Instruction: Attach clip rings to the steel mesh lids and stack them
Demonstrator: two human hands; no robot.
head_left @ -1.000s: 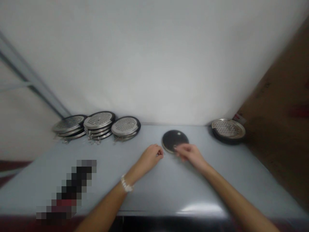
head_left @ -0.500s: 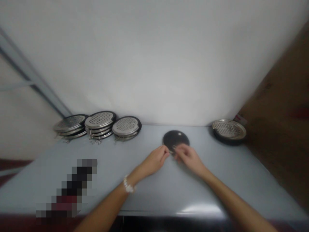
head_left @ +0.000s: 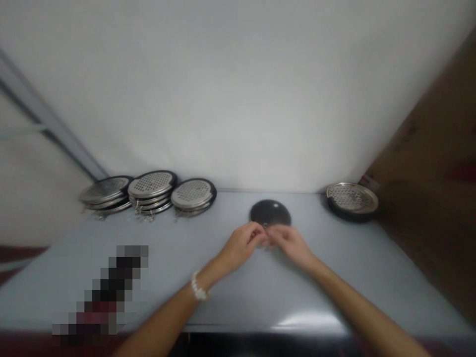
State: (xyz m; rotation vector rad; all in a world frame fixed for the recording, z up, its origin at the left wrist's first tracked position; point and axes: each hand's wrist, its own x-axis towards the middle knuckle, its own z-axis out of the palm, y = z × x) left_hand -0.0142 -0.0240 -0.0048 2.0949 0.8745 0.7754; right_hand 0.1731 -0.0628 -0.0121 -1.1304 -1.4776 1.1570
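A round black disc (head_left: pixel 270 212) with a small pale hole lies flat on the grey table top (head_left: pixel 260 297), its near edge hidden behind my hands. My left hand (head_left: pixel 241 246) and my right hand (head_left: pixel 288 243) meet at that edge. Their fingertips pinch around a small metal clip (head_left: pixel 265 226), which is mostly covered, so its exact shape is hard to tell. A white beaded bracelet (head_left: pixel 199 286) circles my left wrist.
Three stacks of perforated steel-and-black round strainers (head_left: pixel 151 184) stand along the wall at the back left. A single strainer (head_left: pixel 352 199) sits at the back right corner. A pixelated dark object (head_left: pixel 107 287) lies at the front left, and brown cardboard (head_left: pixel 420 148) borders the right side.
My left hand has moved right and forward to join my right hand at the disc's near edge. The fingertips of both hands are now together, covering more of the disc.
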